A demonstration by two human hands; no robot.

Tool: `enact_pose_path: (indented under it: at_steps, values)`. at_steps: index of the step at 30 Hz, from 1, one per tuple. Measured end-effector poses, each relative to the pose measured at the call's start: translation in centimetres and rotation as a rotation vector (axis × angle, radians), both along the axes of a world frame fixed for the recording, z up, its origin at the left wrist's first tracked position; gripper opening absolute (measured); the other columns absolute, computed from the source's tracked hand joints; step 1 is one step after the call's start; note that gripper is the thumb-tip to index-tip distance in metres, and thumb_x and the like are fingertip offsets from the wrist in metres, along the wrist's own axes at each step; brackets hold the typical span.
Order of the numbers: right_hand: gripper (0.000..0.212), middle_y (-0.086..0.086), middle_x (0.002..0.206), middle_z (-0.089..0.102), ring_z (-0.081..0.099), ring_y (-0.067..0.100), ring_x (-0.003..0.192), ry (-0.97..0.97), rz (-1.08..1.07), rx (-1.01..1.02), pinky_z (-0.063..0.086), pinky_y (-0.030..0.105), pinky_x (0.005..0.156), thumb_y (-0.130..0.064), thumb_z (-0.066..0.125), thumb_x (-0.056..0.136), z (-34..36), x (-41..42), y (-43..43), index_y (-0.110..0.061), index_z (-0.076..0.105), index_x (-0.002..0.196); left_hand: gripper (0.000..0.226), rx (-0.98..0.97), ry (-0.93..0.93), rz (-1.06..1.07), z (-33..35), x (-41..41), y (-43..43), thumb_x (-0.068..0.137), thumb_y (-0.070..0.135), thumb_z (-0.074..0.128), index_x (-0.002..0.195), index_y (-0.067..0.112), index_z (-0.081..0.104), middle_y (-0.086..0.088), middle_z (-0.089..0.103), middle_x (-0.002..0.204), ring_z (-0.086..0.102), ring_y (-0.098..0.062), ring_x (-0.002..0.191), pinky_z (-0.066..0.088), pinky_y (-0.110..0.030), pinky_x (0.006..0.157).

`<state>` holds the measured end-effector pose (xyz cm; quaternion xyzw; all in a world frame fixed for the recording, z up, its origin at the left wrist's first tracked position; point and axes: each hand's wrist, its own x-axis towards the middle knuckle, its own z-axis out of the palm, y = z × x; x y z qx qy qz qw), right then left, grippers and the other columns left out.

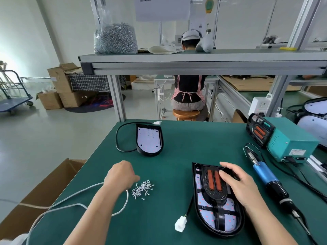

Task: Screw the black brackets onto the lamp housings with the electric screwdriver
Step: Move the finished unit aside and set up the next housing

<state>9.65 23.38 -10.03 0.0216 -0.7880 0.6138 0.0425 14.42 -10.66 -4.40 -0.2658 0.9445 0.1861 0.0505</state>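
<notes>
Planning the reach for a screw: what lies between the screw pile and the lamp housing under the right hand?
Head view: only bare green mat between the screw pile and the lamp housing; its white plug lies nearer the person.

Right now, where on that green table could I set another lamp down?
Widest bare patch: mid-table, between the far lamp housing and the teal power box. A smaller one: near edge, between the white cable and white connector. Crowded on the right: near lamp housing and electric screwdriver side by side.
</notes>
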Motion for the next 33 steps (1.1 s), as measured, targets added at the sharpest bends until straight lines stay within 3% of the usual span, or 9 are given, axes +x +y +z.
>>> enact_pose_path:
  at_steps: [5, 10, 13, 17, 20, 23, 26, 30, 33]
  values:
    - [0.031, -0.005, 0.12, 0.068, 0.06, 0.015, 0.117, -0.091, -0.005, -0.062, 0.042, 0.035, 0.108, -0.02, 0.081, 0.085, -0.2, -0.1, -0.3, -0.031, 0.072, 0.112, 0.029, -0.01, -0.104, -0.044, -0.9, -0.1, -0.1, 0.081, 0.026, 0.073, 0.099, 0.004, 0.068, -0.01, 0.073, 0.099, 0.056, -0.025, 0.074, 0.052, -0.031, 0.071]
    - [0.02, 0.003, 0.1, 0.075, 0.069, 0.006, 0.084, -0.137, 0.01, -0.122, 0.048, 0.016, 0.073, -0.013, 0.081, 0.084, 0.3, 0.2, -0.9, -0.019, 0.071, 0.101, 0.014, -0.05, -0.103, -0.097, -1.0, -0.5, 0.0, 0.081, 0.015, 0.064, 0.088, 0.004, 0.065, -0.012, 0.073, 0.098, 0.053, -0.025, 0.07, 0.05, -0.029, 0.064]
    - [0.017, 0.001, 0.095, 0.076, 0.067, -0.002, 0.074, -0.14, 0.012, -0.104, 0.045, 0.007, 0.064, -0.013, 0.081, 0.085, 0.4, 0.4, -0.8, -0.018, 0.071, 0.098, 0.006, -0.083, -0.085, -0.132, -1.0, -0.4, 0.3, 0.083, 0.012, 0.058, 0.082, 0.008, 0.061, -0.012, 0.073, 0.097, 0.054, -0.026, 0.072, 0.047, -0.029, 0.063]
    - [0.016, 0.001, 0.094, 0.075, 0.068, 0.004, 0.078, -0.155, 0.02, -0.094, 0.046, 0.01, 0.064, -0.012, 0.079, 0.085, 0.8, 0.7, -0.8, -0.019, 0.07, 0.097, 0.008, -0.043, 0.191, -0.122, -0.8, 0.3, 0.9, 0.086, 0.011, 0.054, 0.081, 0.011, 0.059, -0.002, 0.069, 0.082, 0.064, -0.026, 0.082, 0.053, -0.034, 0.071]
    - [0.016, -0.001, 0.096, 0.074, 0.068, 0.011, 0.088, -0.158, -0.001, -0.075, 0.046, 0.017, 0.071, -0.015, 0.078, 0.086, 1.0, 0.9, -1.0, -0.021, 0.069, 0.098, 0.015, 0.235, 0.474, -0.127, 0.0, 1.4, 4.3, 0.085, 0.01, 0.061, 0.073, 0.019, 0.058, 0.002, 0.067, 0.062, 0.063, -0.022, 0.062, 0.053, -0.032, 0.058]
    - [0.015, -0.005, 0.096, 0.074, 0.067, 0.01, 0.09, -0.151, -0.036, -0.026, 0.045, 0.017, 0.072, -0.02, 0.078, 0.086, 0.9, 1.0, -1.2, -0.021, 0.069, 0.098, 0.019, 0.444, 0.589, -0.237, 0.1, 2.0, 9.6, 0.088, 0.015, 0.064, 0.073, 0.025, 0.057, 0.007, 0.067, 0.068, 0.058, -0.013, 0.058, 0.047, -0.024, 0.053]
    - [0.005, -0.008, 0.092, 0.073, 0.065, 0.007, 0.087, -0.135, -0.069, -0.006, 0.044, 0.011, 0.068, -0.023, 0.074, 0.09, 0.8, 1.0, -1.4, -0.02, 0.07, 0.094, 0.019, 0.418, 0.654, -0.401, -0.7, 2.2, 14.6, 0.095, 0.02, 0.059, 0.078, 0.026, 0.053, 0.009, 0.062, 0.074, 0.053, -0.007, 0.073, 0.042, -0.02, 0.065]
    - [0.008, -0.001, 0.097, 0.073, 0.065, 0.016, 0.094, -0.143, -0.073, 0.119, 0.05, 0.028, 0.084, -0.017, 0.067, 0.093, 1.0, 0.7, -1.2, -0.015, 0.071, 0.099, 0.019, 0.216, 0.684, -0.68, -1.4, 2.0, 18.7, 0.099, 0.011, 0.047, 0.083, 0.019, 0.043, 0.007, 0.054, 0.084, 0.044, -0.015, 0.082, 0.037, -0.027, 0.09]
    - [0.013, 0.003, 0.099, 0.073, 0.066, 0.022, 0.098, -0.145, -0.087, 0.178, 0.049, 0.031, 0.087, -0.013, 0.066, 0.092, 1.2, 0.4, -1.2, -0.01, 0.071, 0.104, 0.015, 0.087, 0.634, -0.781, -2.0, 1.7, 19.3, 0.104, 0.012, 0.038, 0.09, 0.018, 0.039, 0.005, 0.049, 0.092, 0.043, -0.016, 0.091, 0.035, -0.029, 0.102]
